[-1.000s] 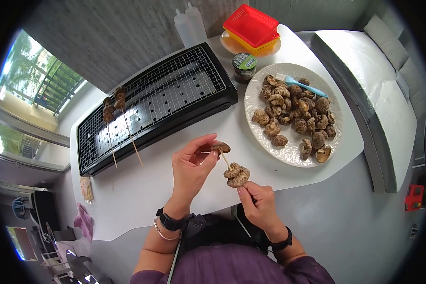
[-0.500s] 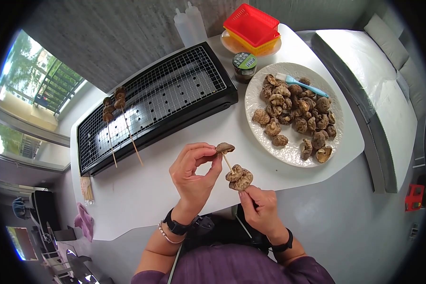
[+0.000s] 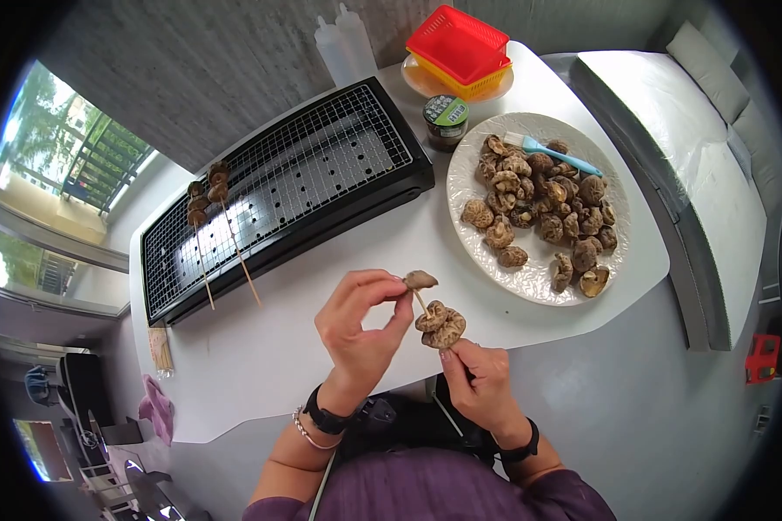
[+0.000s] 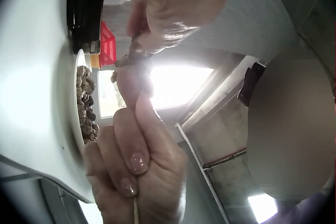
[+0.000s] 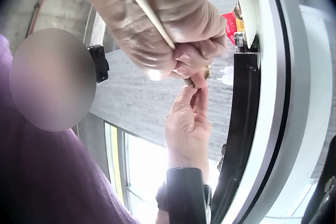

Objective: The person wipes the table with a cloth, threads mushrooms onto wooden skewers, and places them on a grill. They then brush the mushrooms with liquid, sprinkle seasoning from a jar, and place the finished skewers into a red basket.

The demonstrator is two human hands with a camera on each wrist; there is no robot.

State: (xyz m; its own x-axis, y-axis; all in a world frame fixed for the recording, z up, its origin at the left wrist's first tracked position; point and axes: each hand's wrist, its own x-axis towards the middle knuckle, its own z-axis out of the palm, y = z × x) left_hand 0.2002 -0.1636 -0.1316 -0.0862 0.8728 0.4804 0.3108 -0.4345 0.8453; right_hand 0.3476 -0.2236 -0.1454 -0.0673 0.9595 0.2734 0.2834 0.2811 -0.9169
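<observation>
- Step in hand, as we read it: threading a mushroom (image 3: 420, 280) onto the skewer (image 3: 418, 300).
- Left hand (image 3: 356, 334): thumb and fingers curled, pinching that mushroom at the skewer tip, over the near edge of the desk (image 3: 261, 365).
- Right hand (image 3: 482, 382): fingers closed round the skewer's lower end, stick tilted up and to the left.
- Two mushrooms (image 3: 440, 323) already sit on the stick, just below the one we're pushing, just above the right hand.
- Next move, in our judgement: keep the stick steady and slide the top mushroom down to meet the other two; point must stay off the left fingers.
- Supply: plate (image 3: 539, 291) of mushrooms, right of the hands, with a blue brush (image 3: 552, 156) lying on it.
- Grill (image 3: 278, 187) at far left; two finished skewers (image 3: 213, 217) lie across its left end.
- Jar (image 3: 446, 117), red basket (image 3: 456, 42) and two bottles (image 3: 343, 43) at the far edge.
</observation>
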